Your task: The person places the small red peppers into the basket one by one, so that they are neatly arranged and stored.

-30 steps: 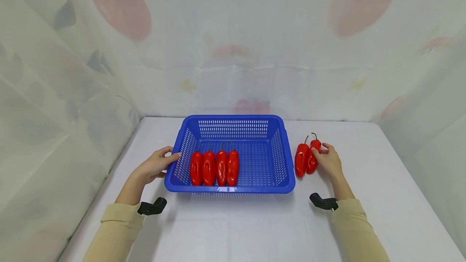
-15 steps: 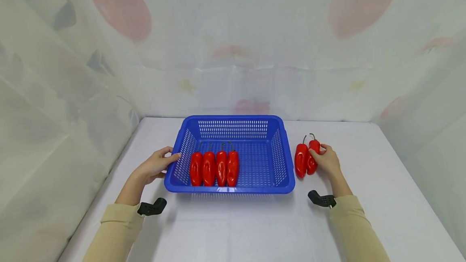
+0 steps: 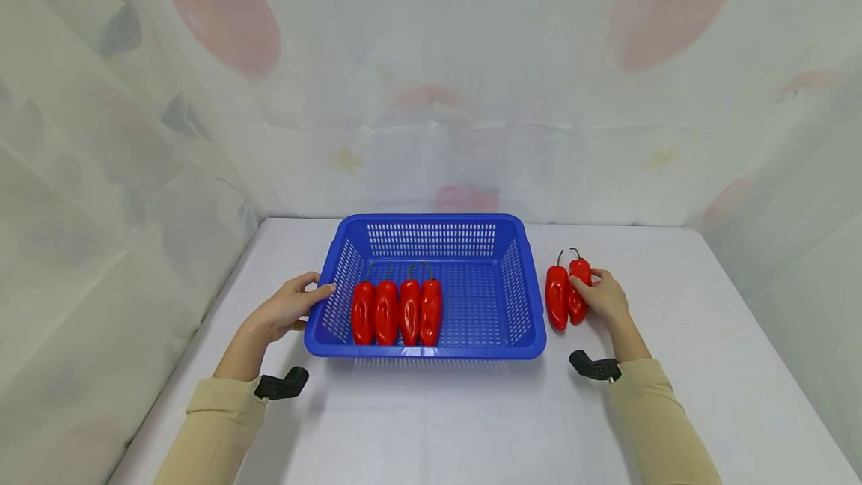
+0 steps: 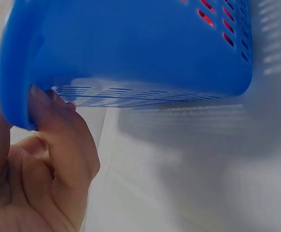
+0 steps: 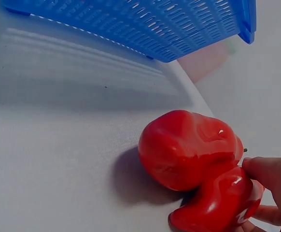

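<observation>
A blue plastic basket (image 3: 471, 351) stands mid-table, with several red chili peppers (image 3: 387, 313) lined up in its left part. My left hand (image 3: 286, 307) grips the basket's left rim, thumb on top and fingers curled under, as the left wrist view shows. To the right of the basket, two more red peppers lie side by side on the table. My right hand (image 3: 604, 299) holds the right-hand pepper (image 3: 578, 305) between thumb and fingers. The other pepper (image 3: 556, 298) lies against its left side, close to the basket wall.
The white table (image 3: 431, 425) ends at a pale curtain (image 3: 431, 163) with faded fruit prints behind and at both sides. A black wrist camera (image 3: 283, 383) sits on the left sleeve, another black camera (image 3: 595, 367) on the right.
The right hand has shifted slightly left and settled on the right-hand pepper, which has moved a little left with it. The left hand and basket have stayed in place.
</observation>
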Demonstrator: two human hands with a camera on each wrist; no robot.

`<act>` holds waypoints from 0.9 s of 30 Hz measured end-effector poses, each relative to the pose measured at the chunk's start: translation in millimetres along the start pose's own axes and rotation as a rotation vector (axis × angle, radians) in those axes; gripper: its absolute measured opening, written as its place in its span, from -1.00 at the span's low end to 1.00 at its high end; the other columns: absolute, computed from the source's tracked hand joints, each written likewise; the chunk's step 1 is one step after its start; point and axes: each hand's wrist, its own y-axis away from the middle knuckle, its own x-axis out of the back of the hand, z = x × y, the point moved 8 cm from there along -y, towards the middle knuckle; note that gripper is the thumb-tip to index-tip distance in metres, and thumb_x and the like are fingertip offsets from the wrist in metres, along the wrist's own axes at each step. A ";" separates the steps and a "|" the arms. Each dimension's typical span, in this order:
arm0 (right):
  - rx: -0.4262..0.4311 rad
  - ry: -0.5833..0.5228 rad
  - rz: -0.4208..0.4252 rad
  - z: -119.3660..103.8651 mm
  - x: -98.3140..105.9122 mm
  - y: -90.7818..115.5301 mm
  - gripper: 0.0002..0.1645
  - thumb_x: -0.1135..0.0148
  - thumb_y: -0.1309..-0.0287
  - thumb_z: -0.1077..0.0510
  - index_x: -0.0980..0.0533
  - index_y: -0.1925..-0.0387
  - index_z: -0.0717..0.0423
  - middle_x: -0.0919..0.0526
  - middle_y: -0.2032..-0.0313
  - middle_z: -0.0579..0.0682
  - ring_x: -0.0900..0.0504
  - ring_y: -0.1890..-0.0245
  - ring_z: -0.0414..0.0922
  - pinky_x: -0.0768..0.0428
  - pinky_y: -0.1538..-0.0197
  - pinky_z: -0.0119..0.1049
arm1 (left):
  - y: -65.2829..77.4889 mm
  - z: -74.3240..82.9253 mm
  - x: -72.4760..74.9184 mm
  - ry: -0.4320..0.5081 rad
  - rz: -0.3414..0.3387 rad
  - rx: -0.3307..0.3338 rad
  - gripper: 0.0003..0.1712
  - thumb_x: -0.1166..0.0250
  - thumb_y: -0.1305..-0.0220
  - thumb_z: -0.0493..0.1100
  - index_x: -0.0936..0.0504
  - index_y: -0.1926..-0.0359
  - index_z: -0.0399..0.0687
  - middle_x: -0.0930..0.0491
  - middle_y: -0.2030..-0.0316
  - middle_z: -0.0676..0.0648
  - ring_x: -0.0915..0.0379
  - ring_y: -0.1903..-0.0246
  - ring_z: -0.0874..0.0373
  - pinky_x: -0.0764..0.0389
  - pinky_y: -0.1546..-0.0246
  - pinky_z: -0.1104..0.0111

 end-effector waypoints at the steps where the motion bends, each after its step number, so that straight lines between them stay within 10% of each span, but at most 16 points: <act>1: -0.001 0.000 0.001 0.2 -0.1 -0.3 -0.13 0.03 -0.23 -0.14 0.00 -0.30 0.41 -0.27 -0.14 0.45 -0.33 -0.12 0.29 -0.46 -0.10 0.05 | -0.1 -0.1 0.1 0.001 0.000 0.000 -0.48 -0.12 -0.28 0.10 -0.25 -0.05 -0.17 -0.59 0.17 -0.25 -0.62 0.33 0.02 -0.65 0.29 0.13; 27: -0.035 -0.126 -0.009 -1.3 1.9 4.9 -0.15 0.02 -0.25 -0.11 0.07 -0.35 0.29 -0.20 -0.19 0.44 -0.29 -0.16 0.29 -0.46 -0.09 0.06 | -1.4 -1.2 0.4 0.010 -0.013 -0.008 -0.46 -0.12 -0.27 0.11 -0.25 -0.07 -0.16 -0.57 0.14 -0.26 -0.62 0.31 0.01 -0.65 0.30 0.11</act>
